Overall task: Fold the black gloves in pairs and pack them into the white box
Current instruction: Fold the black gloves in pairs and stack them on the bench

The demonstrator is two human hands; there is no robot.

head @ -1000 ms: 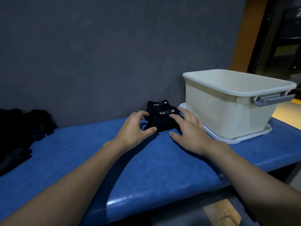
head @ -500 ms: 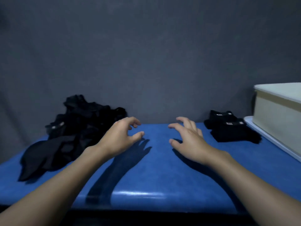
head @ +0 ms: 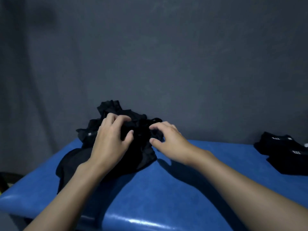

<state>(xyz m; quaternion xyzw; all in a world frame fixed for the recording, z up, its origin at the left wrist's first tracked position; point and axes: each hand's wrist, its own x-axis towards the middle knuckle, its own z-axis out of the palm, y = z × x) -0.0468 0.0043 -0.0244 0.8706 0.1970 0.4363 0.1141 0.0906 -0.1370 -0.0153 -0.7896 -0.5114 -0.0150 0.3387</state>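
Note:
A loose pile of black gloves [head: 143, 157] lies on the blue padded bench [head: 191, 189], up against the grey wall. My left hand [head: 110, 144] is on top of the pile, its fingers and thumb curled round a fold of black fabric. My right hand [head: 168, 139] is at the pile's right edge, fingertips and thumb curled into the fabric there. Two folded pairs of black gloves [head: 286, 155] with small white labels lie at the far right of the bench. The white box is out of view.
A grey wall [head: 166, 64] rises straight behind the bench. The bench's left corner falls away at the lower left, where a dark object with a yellow mark [head: 5, 180] sits below. Bare blue surface lies between the pile and the folded pairs.
My view has swung left, from the folded pairs beside the white box to the loose pile. Both hands left the folded gloves, crossed the bench and landed on the pile.

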